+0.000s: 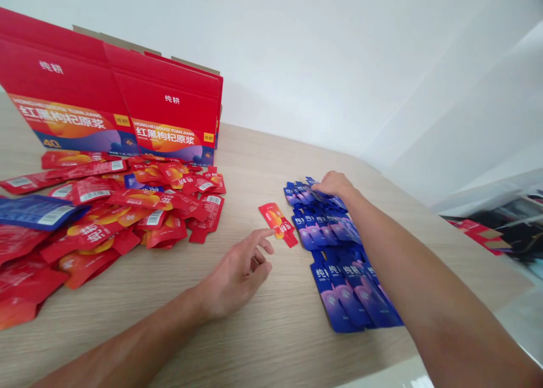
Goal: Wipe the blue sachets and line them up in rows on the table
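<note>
My left hand [240,272] is held over the table with its fingers loosely curled and apart, nothing between them. Just past its fingertips lies a red sachet [274,218] with orange print, seemingly overlapping a second red one [289,232]. My right hand [335,183] reaches to the far end of the blue sachets and grips at the back row, where a blue sachet [313,181] shows beside its fingers; most of the fingers are hidden. Overlapping blue sachets lie in rows, a middle row [316,232] and a near row [348,297], partly covered by my right forearm.
A loose heap of red sachets [127,201], with a few blue ones such as a blue sachet [38,211] among them, spreads over the left side. Red printed cartons [165,94] stand behind it by the wall. Dark and red items [492,229] lie beyond the table's right edge.
</note>
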Available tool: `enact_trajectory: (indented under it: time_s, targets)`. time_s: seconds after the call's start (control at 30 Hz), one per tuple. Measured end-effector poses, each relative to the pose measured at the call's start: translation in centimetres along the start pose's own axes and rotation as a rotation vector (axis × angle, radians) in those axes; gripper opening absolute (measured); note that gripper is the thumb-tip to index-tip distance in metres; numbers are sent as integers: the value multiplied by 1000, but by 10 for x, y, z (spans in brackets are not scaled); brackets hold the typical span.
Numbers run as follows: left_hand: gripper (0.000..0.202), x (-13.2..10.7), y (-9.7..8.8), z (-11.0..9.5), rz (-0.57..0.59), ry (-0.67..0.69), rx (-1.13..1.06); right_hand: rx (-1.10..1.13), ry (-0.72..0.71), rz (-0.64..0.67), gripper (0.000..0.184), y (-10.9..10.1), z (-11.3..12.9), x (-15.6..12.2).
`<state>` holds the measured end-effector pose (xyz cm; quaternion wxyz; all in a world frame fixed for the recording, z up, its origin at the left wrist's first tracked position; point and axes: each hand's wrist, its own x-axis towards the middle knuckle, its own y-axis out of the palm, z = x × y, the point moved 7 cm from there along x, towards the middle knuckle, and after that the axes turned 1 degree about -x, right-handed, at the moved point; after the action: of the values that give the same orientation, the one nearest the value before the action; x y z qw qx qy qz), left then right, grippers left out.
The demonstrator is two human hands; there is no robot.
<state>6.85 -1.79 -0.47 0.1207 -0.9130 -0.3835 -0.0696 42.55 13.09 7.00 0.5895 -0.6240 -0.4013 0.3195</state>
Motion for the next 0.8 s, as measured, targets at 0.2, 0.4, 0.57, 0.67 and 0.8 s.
enact_trajectory:
  time_s: [0.2, 0.4, 0.57, 0.67, 0.8]
  targets:
    - [52, -1, 1, 0, 4, -11, 6, -41, 69, 91, 67, 9, 1, -1]
    - [52, -1, 1, 0, 2, -23, 14, -53, 66, 107, 81, 9, 5, -7]
    - [51, 0, 1, 1, 0, -19, -11, -65, 60, 121, 81, 10, 3, -8]
    - [50, -1, 1, 1, -4, -13, -20, -75, 56, 117, 81, 11, 1, -6]
    - [48, 0, 1, 2, -7, -19, -13, -87, 50, 126, 78, 14, -2, -4]
